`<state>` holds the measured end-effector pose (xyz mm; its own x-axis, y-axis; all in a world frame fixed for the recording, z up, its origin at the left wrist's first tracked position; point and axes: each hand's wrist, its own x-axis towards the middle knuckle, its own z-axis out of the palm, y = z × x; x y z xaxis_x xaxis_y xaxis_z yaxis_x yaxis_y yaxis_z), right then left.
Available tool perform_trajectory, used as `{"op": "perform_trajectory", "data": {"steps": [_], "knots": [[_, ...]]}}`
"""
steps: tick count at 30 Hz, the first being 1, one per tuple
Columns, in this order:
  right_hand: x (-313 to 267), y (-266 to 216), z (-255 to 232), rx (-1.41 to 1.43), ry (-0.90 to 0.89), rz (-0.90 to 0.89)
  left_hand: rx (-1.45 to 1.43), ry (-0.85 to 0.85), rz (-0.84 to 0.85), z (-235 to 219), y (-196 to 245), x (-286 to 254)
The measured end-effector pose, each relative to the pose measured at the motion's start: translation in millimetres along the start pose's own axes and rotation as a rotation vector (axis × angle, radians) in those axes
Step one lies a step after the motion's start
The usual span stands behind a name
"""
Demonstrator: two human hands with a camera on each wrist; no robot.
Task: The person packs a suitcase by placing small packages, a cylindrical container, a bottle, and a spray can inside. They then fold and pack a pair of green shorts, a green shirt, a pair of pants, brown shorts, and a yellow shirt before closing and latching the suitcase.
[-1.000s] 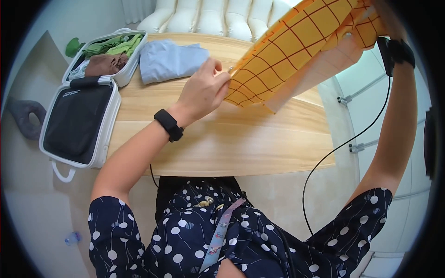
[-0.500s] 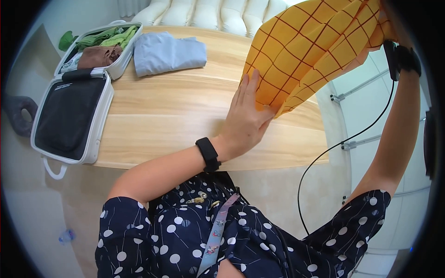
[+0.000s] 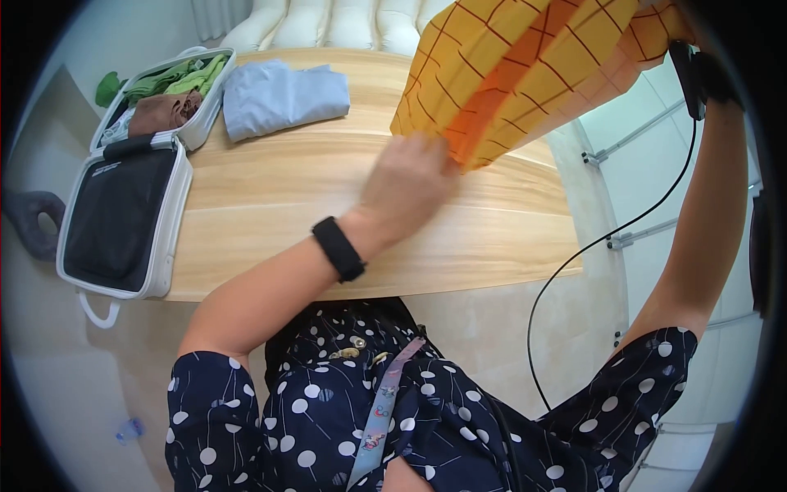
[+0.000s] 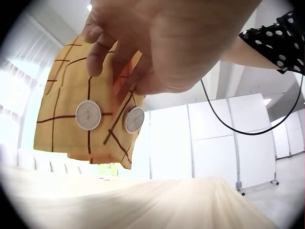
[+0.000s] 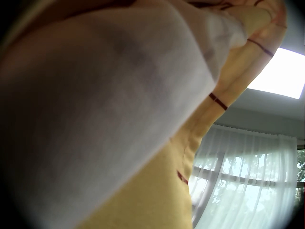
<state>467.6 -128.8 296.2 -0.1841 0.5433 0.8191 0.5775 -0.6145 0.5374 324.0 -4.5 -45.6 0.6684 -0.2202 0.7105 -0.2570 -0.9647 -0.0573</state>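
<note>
A yellow cloth (image 3: 500,74) with a brown-red grid hangs over the table, with an orange fold down its middle and a pale underside. My right hand (image 3: 697,29), dark at the top right edge, holds its upper end. The cloth fills most of the right wrist view and hides that hand's fingers there. My left hand (image 3: 407,184), blurred, is at the cloth's lower end. In the left wrist view the left fingers (image 4: 99,59) bend round the folded edge, above two round white discs (image 4: 88,115) on the cloth.
A folded light blue garment (image 3: 283,98) lies at the table's back left. Beside it is an open white suitcase (image 3: 182,189) with green and brown clothes (image 3: 164,113). A grey neck pillow (image 3: 37,221) is further left. A black cable (image 3: 566,275) loops from my right wrist.
My left hand went from the cloth's left side to its lower front, then back left and up, its fingers now bent. The cloth swung left, and its orange fold shows now.
</note>
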Motion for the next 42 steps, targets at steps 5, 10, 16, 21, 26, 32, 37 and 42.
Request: {"op": "perform_trajectory", "data": {"steps": [5,10,16,21,26,32,37,42], "knots": [[-4,-16,2,-0.034,0.065,0.056,0.08,0.065,-0.14,-2,-50,-20],[14,-19,-6,0.002,-0.108,0.05,-0.194,0.222,-0.363,0,-77,-27],[18,-27,-7,0.088,-0.053,0.046,-0.438,0.379,-0.246,18,-86,-27],[17,-14,-4,-0.016,-0.154,0.057,-1.052,0.239,-0.565,11,-84,-32],[5,0,3,0.01,-0.313,0.135,-1.334,0.023,-0.681,-7,-88,-43],[-13,18,10,0.016,-0.456,0.247,-1.456,0.154,-0.621,-8,-81,-48],[-31,29,17,0.128,-0.522,0.245,-1.523,0.176,-0.685,-13,-91,-50],[-66,26,17,0.314,-0.49,0.113,-1.342,0.338,-0.76,-22,-158,-66]]}}
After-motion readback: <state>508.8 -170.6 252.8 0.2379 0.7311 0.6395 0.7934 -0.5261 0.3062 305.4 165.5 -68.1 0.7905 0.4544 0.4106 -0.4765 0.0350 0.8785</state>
